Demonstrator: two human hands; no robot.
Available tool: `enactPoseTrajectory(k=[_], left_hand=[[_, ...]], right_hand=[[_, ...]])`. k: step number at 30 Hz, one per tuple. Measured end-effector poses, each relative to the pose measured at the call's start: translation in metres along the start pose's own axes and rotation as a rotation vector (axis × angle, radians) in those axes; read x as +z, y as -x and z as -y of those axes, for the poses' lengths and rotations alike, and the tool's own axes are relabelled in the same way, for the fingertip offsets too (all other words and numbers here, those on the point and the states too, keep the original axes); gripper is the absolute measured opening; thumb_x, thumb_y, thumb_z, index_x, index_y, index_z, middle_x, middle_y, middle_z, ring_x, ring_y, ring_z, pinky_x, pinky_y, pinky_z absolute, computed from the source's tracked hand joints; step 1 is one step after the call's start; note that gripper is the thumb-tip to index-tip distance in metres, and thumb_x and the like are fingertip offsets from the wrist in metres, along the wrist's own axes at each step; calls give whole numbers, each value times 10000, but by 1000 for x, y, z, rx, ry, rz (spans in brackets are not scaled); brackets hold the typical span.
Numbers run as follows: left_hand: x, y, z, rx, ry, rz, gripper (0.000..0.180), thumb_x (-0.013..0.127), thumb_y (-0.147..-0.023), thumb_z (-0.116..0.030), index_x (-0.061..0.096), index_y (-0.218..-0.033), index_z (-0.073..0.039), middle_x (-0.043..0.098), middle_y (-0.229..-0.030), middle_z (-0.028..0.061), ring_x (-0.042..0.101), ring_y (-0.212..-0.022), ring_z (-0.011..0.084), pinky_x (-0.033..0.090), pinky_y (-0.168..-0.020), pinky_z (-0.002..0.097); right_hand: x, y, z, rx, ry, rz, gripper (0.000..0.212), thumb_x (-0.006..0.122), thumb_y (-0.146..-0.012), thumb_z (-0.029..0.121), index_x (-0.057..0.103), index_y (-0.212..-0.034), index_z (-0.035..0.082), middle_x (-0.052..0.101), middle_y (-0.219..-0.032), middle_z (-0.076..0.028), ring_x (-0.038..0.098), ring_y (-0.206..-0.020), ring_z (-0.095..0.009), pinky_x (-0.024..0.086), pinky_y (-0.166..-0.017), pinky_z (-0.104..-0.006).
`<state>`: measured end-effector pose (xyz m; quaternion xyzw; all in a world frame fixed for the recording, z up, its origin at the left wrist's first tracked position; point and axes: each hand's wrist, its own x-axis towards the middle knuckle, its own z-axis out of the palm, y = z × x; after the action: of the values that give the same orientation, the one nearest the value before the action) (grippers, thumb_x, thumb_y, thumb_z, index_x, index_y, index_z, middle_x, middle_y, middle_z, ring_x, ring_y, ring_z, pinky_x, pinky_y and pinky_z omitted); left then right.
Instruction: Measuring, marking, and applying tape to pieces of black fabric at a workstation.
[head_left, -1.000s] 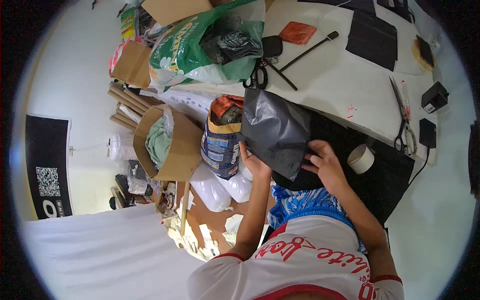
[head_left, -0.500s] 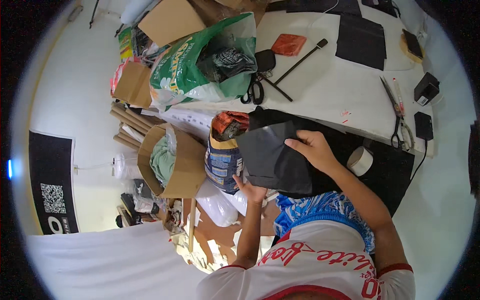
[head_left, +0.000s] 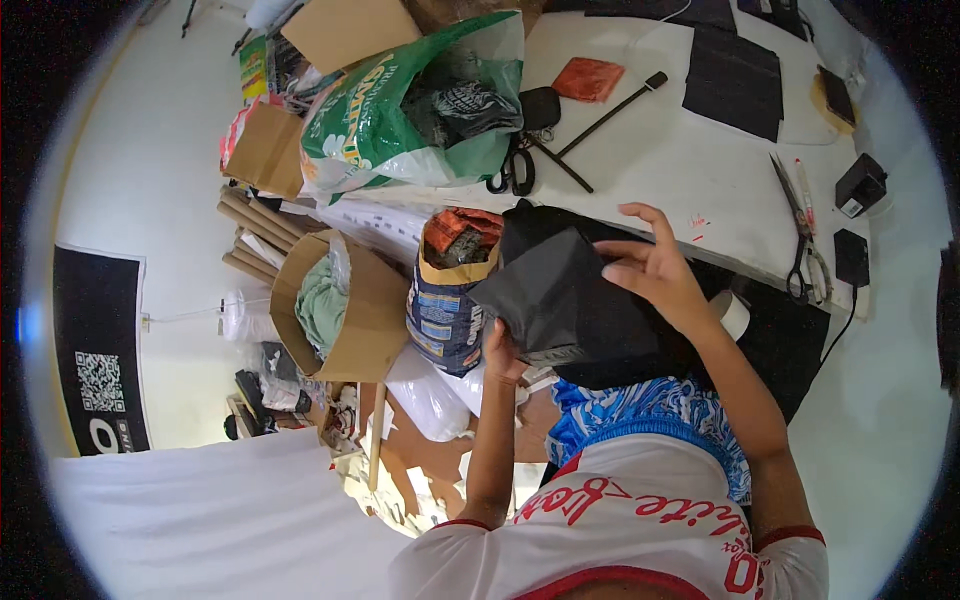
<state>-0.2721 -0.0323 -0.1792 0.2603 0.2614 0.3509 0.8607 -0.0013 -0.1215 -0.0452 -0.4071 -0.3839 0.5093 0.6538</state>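
Observation:
A thin black sheet (head_left: 540, 292), perhaps cloth, is held up over my lap with its top corner tilted up. My left hand (head_left: 503, 352) grips it at the lower left edge, thumb on the near face and the other fingers hidden behind. My right hand (head_left: 662, 272) is at its right side, fingers spread and apart, gripping nothing; whether a fingertip touches the sheet I cannot tell. More black material (head_left: 650, 335) lies behind and below the sheet, across my lap. Just right of it, partly covered by my right wrist, is a roll of white tape (head_left: 732, 316).
The white table (head_left: 640, 180) ahead bears a green plastic bag (head_left: 385, 110), a black T-shaped rod (head_left: 610, 118), a red packet (head_left: 588, 79), flat black pieces (head_left: 733, 82) and large scissors (head_left: 797, 230). To the left stand a dark blue bag (head_left: 447, 315) and a cardboard box (head_left: 365, 320) with green cloth.
My right hand has let go of the sheet, spread its fingers and moved slightly right and up. The left hand has risen and closed on the sheet's lower left edge.

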Motion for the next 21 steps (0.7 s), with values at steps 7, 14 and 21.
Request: enactPoseTrajectory(k=[7, 14, 21], left_hand=[[27, -6, -5, -87, -123, -211, 593, 541, -880, -406, 388, -1334, -55, 479, -1315, 129, 476, -1184, 298, 362, -1013, 440], [44, -22, -20, -177, -318, -329, 541, 549, -886, -363, 425, -1288, -24, 513, -1261, 148, 506, -1143, 297, 394, -989, 419], [75, -40, -20, -133, -316, -301, 353, 568, -883, -247, 541, -1130, 4, 616, -1104, 114, 600, -999, 215, 464, -890, 329]], right_hand=[[-47, -10, -74, 506, 64, 111, 524, 714, -777, 160, 490, -1201, -52, 591, -1113, -133, 569, -997, -171, 437, -899, -287], [-51, -36, -86, 560, -25, 52, 370, 722, -770, 170, 615, -1036, -65, 649, -988, -124, 625, -862, -183, 487, -805, -291], [-66, -40, -85, 411, -24, -76, 387, 752, -737, 176, 624, -1017, -60, 657, -970, -117, 631, -838, -180, 482, -796, -274]])
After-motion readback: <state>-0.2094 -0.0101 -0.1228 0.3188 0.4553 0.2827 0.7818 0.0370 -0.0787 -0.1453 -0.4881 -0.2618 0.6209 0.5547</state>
